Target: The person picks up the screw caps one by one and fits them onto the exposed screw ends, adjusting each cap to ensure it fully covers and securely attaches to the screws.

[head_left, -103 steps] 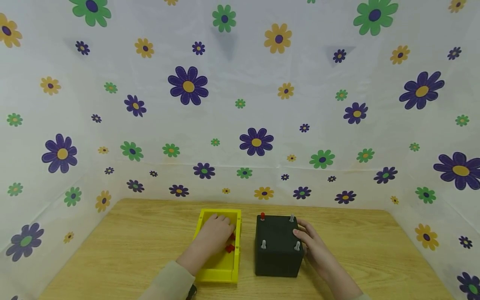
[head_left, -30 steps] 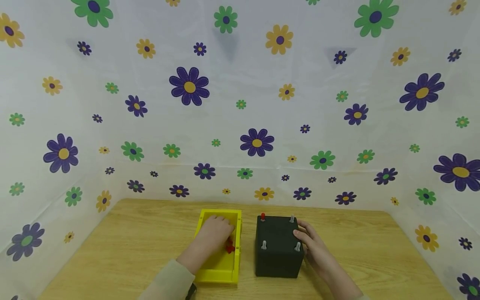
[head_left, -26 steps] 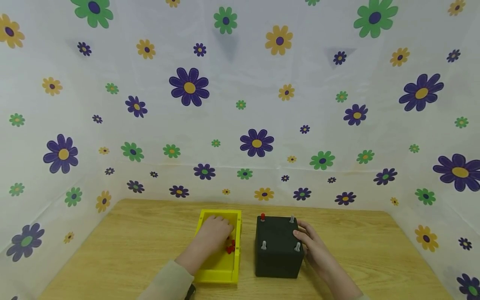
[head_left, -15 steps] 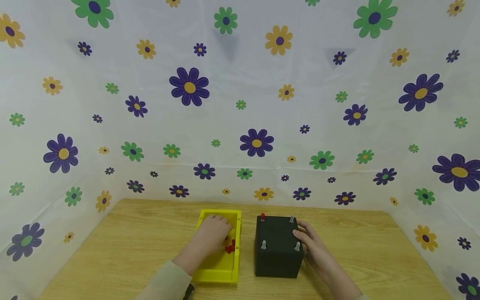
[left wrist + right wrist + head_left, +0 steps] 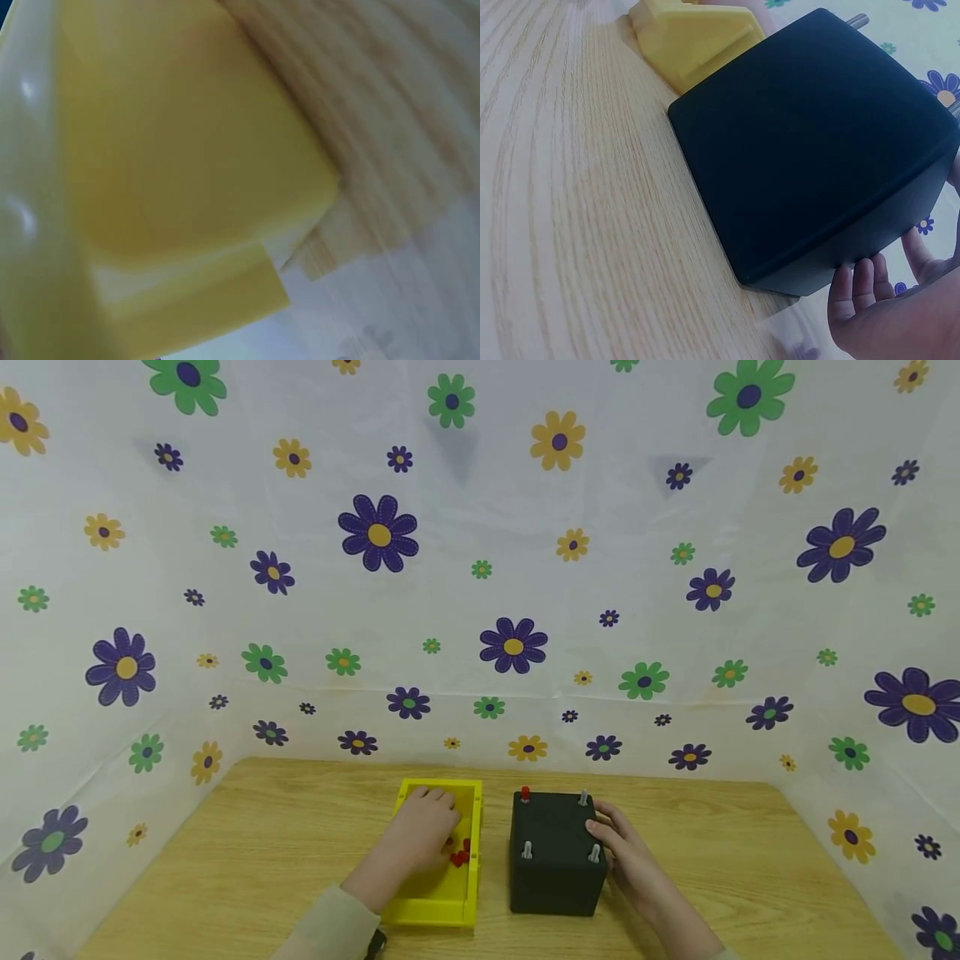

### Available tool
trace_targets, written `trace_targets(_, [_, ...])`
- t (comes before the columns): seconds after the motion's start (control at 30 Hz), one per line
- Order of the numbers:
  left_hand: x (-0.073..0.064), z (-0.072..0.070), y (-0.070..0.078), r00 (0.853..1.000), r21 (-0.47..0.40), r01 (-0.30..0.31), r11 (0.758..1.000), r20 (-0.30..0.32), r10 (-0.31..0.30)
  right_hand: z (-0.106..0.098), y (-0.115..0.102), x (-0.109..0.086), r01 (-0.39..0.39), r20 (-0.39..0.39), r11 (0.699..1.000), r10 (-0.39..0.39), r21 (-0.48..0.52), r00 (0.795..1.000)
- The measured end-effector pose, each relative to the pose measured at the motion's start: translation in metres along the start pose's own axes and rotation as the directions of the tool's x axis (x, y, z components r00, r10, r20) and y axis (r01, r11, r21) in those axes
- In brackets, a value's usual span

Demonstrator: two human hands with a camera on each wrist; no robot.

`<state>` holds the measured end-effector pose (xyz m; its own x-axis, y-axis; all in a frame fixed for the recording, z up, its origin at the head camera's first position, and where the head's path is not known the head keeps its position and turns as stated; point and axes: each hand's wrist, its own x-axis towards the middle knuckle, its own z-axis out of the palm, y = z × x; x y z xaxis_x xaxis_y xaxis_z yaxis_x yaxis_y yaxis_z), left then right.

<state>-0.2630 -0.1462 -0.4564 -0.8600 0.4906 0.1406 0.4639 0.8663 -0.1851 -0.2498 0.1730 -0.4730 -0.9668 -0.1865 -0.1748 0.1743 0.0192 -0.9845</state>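
Observation:
My left hand reaches down into a yellow bin, its fingertips hidden behind the back of the hand. Small red pieces lie on the bin floor just right of the hand. To the right of the bin stands a black box with upright metal posts at its top corners. A red cap covers the far left post; the others are bare. My right hand rests against the box's right side, thumb at the top edge. In the right wrist view, its fingertips touch the box's side.
The bin and box stand a small gap apart on a wood-grain table. A white flowered sheet rises behind the table and along both sides. Something small and dark shows beside the left sleeve.
My left hand has drawn slightly left and nearer inside the bin, and the red pieces beside it have shifted and show more. The right hand and the black box stay put.

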Motion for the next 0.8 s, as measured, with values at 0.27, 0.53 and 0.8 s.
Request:
trace_targets(0.27, [-0.002, 0.000, -0.002, 1.000, 0.005, 0.000, 1.000, -0.002, 0.000, 0.000, -0.001, -0.001, 0.009, 0.003, 1.000, -0.009, 0.000, 1.000])
trace_targets(0.53, [-0.008, -0.004, -0.003, 1.000, -0.025, -0.020, 1.000, -0.013, 0.019, 0.000, 0.000, 0.000, 0.011, -0.001, 1.000, -0.011, 0.000, 1.000])
trace_targets(0.8, [-0.011, -0.007, -0.005, 0.999, -0.043, -0.029, 0.999, -0.027, 0.028, 0.000, 0.000, 0.000, 0.010, 0.005, 1.000, -0.010, 0.006, 1.000])
